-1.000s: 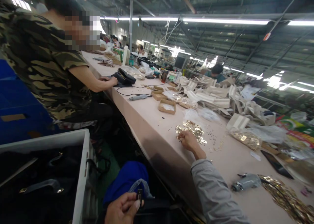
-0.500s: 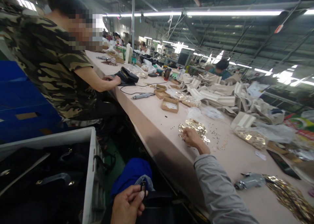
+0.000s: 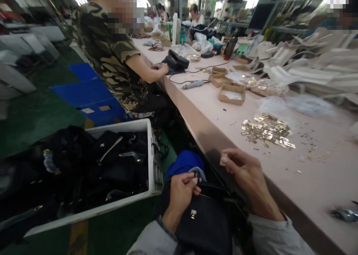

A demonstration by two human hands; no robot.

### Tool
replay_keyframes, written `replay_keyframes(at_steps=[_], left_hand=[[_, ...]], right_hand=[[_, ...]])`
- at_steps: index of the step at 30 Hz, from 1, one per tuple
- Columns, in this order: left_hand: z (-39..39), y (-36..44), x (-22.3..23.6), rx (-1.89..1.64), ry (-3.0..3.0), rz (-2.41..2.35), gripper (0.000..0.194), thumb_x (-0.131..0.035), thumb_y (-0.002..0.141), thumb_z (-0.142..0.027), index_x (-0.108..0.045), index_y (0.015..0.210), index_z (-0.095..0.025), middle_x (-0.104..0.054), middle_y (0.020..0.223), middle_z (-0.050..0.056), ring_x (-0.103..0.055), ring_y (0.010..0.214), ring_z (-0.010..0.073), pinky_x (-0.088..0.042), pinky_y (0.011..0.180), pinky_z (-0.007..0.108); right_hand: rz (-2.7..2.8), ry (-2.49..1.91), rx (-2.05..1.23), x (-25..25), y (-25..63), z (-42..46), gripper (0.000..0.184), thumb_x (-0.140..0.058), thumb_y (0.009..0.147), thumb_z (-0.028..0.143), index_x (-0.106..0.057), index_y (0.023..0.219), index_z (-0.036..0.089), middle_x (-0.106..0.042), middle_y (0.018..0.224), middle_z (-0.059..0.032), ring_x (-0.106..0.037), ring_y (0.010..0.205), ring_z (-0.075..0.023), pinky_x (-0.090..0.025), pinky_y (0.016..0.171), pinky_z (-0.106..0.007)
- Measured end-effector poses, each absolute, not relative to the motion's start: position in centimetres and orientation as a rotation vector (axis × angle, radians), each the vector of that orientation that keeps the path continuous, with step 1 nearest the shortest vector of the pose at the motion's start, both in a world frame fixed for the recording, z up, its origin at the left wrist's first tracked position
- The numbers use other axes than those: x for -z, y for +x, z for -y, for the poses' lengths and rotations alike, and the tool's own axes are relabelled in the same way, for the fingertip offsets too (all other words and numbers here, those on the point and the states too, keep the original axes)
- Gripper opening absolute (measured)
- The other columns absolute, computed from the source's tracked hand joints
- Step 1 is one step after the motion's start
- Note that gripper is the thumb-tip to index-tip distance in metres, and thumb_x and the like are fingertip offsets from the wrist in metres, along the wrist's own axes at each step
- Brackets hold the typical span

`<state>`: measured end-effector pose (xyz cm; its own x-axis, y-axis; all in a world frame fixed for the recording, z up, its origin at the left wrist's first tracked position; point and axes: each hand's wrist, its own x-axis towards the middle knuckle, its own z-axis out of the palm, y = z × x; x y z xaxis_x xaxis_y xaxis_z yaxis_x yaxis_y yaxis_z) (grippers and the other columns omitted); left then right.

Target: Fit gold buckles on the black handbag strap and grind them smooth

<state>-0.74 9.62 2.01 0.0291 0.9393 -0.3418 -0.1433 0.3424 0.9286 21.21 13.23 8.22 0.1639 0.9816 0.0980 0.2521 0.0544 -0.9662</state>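
Note:
My left hand (image 3: pixel 180 193) pinches the end of a black strap tab (image 3: pixel 197 175), which has a small metal-edged slot in it. Below it, across my lap, lies a black bag (image 3: pixel 208 225) with a small gold clasp (image 3: pixel 193 213) on its front. My right hand (image 3: pixel 247 175) is closed on a small gold metal plate (image 3: pixel 223 159), held at the table's edge a little to the right of the tab. On the tabletop beyond that hand is a heap of gold rectangular plates (image 3: pixel 265 131), with tiny dark bits scattered around it.
A white crate (image 3: pixel 151 158) of black bags stands at my left. Along the table (image 3: pixel 201 106) are cardboard trays (image 3: pixel 231 94), a corded grey electric screwdriver (image 3: pixel 192 85) and pale straps (image 3: pixel 313 68). A co-worker in camouflage (image 3: pixel 109 57) handles a black bag (image 3: pixel 179 61).
My right hand has come back from the heap of gold plates toward my left hand, now with one plate in its fingers. The view has turned left and down, showing more of the bag and crate.

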Motion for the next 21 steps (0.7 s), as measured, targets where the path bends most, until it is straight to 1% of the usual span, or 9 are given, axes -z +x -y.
replay_keyframes(at_steps=[3, 5, 7, 10, 12, 21], left_hand=[[-9.6, -0.6, -1.8, -1.004, 0.866, -1.254, 0.031, -0.071, 0.081, -0.028, -0.080, 0.095, -0.003, -0.075, 0.063, 0.012, -0.065, 0.047, 0.0150, -0.051, 0.050, 0.023], [-9.7, -0.7, -1.9, -0.989, 0.897, -1.241, 0.029, -0.068, 0.082, -0.024, -0.079, 0.098, -0.002, -0.075, 0.062, 0.012, -0.066, 0.048, 0.0152, -0.052, 0.051, 0.023], [-9.8, -0.8, -2.1, -0.977, 0.938, -1.209, 0.028, -0.064, 0.084, -0.021, -0.080, 0.098, -0.003, -0.076, 0.066, 0.012, -0.067, 0.051, 0.0153, -0.053, 0.053, 0.024], [-10.0, -0.9, -2.3, -0.975, 0.986, -1.156, 0.027, -0.060, 0.085, -0.018, -0.081, 0.098, -0.007, -0.079, 0.077, 0.012, -0.068, 0.056, 0.0147, -0.055, 0.055, 0.024], [-10.1, -0.9, -2.4, -0.975, 0.997, -1.134, 0.028, -0.058, 0.086, -0.016, -0.082, 0.099, -0.009, -0.079, 0.080, 0.011, -0.069, 0.058, 0.0140, -0.056, 0.056, 0.023], [-10.0, -0.8, -1.9, -0.987, 0.991, -1.088, 0.027, -0.061, 0.083, -0.018, -0.083, 0.096, -0.009, -0.077, 0.080, 0.010, -0.070, 0.059, 0.0145, -0.058, 0.056, 0.023]], right_hand=[[1.225, -1.371, -1.162, -5.7, 17.3, -11.3, 0.033, -0.078, 0.084, 0.044, -0.077, 0.102, 0.017, -0.071, 0.074, -0.0056, -0.058, 0.055, -0.0145, -0.049, 0.052, -0.027], [1.180, -1.369, -1.248, -4.4, 16.0, -10.9, 0.034, -0.078, 0.084, 0.046, -0.078, 0.101, 0.016, -0.070, 0.072, -0.0054, -0.060, 0.055, -0.0151, -0.049, 0.052, -0.027], [1.170, -1.352, -1.290, -3.7, 15.5, -11.0, 0.033, -0.078, 0.085, 0.045, -0.079, 0.100, 0.016, -0.070, 0.071, -0.0053, -0.061, 0.056, -0.0157, -0.050, 0.053, -0.027], [1.194, -1.318, -1.318, -3.2, 15.3, -11.3, 0.030, -0.078, 0.085, 0.044, -0.080, 0.098, 0.017, -0.070, 0.075, -0.0057, -0.062, 0.059, -0.0164, -0.051, 0.054, -0.027], [1.213, -1.318, -1.312, -3.1, 15.2, -11.5, 0.029, -0.078, 0.085, 0.044, -0.081, 0.096, 0.017, -0.069, 0.076, -0.0055, -0.061, 0.059, -0.0162, -0.051, 0.055, -0.027], [1.288, -1.351, -1.218, -3.7, 14.5, -11.7, 0.028, -0.077, 0.086, 0.045, -0.082, 0.087, 0.017, -0.064, 0.078, -0.0045, -0.061, 0.058, -0.0147, -0.049, 0.053, -0.026]])
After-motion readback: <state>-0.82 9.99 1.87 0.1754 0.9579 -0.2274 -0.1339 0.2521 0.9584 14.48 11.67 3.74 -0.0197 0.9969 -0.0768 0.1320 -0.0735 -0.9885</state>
